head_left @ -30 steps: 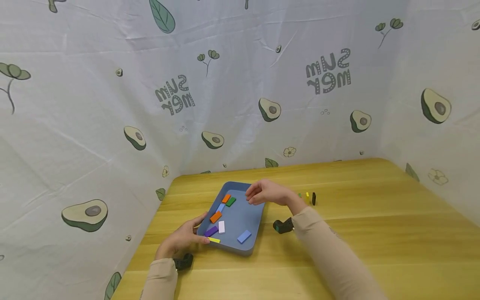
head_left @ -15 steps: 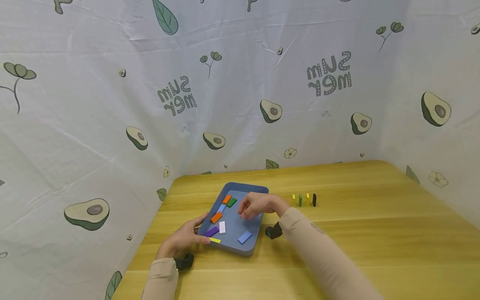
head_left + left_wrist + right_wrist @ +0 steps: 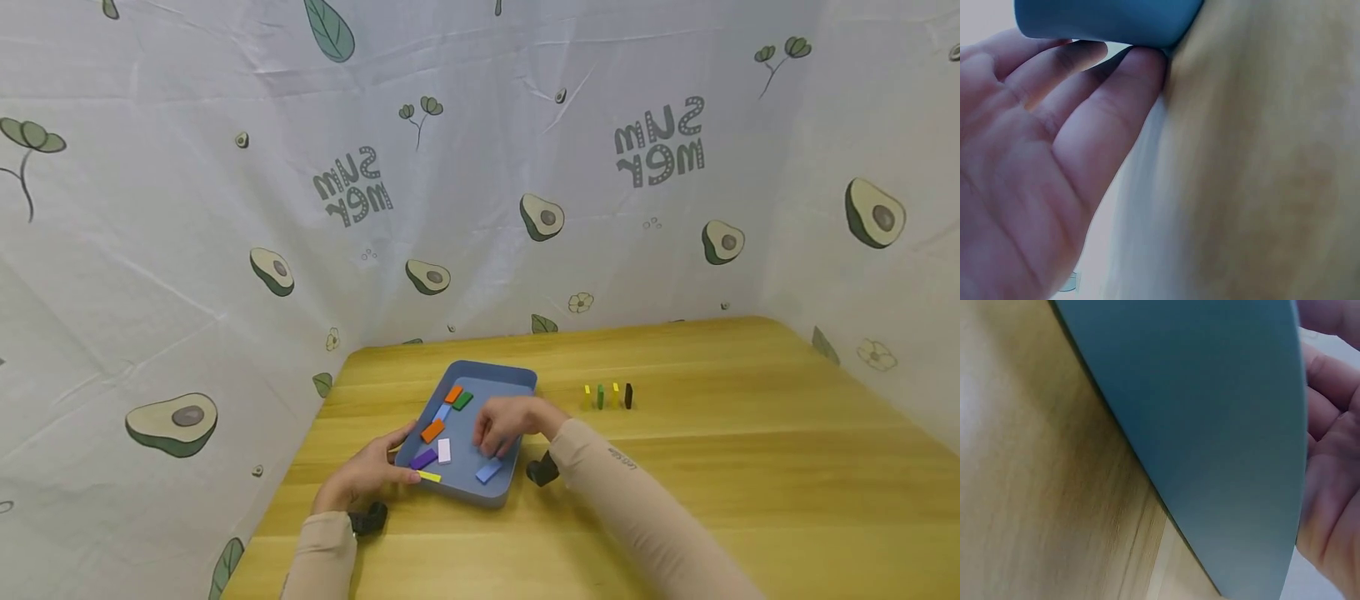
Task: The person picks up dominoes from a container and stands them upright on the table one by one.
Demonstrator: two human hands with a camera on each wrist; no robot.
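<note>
A blue-grey tray holds several flat blocks: orange, green, white, purple, yellow and light blue. My left hand grips the tray's near left corner, thumb at the near side; in the left wrist view the hand touches the tray. Inside the tray, my right hand has its bent fingers pointing down at the light blue block's far end; contact is unclear. The tray wall partly hides the right hand in the right wrist view.
Right of the tray, a short row of small blocks stands upright on the wooden table: yellow, green, yellow and black. A patterned white cloth hangs behind the table.
My right hand has come from above the tray's right side down into it and nearer the light blue block. The standing row, partly covered before, shows fully. My left hand keeps its grip.
</note>
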